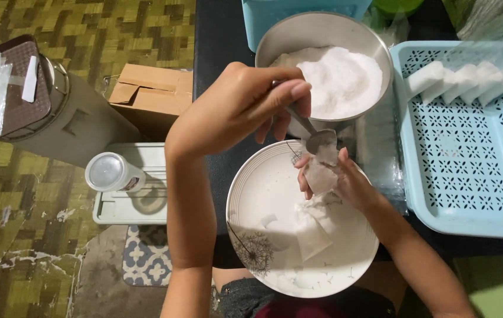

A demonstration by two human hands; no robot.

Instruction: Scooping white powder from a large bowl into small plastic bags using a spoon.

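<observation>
My left hand is closed around a spoon, tipping white powder into the small clear bag my right hand pinches open over the plate, which catches spills. The steel bowl sits at the dark desk's far edge, with a patterned floor beyond the desk.

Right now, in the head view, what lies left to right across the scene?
Grey bin with a brown lid → cardboard box → left hand holding a metal spoon → right hand holding a small clear bag → light blue perforated tray.
</observation>
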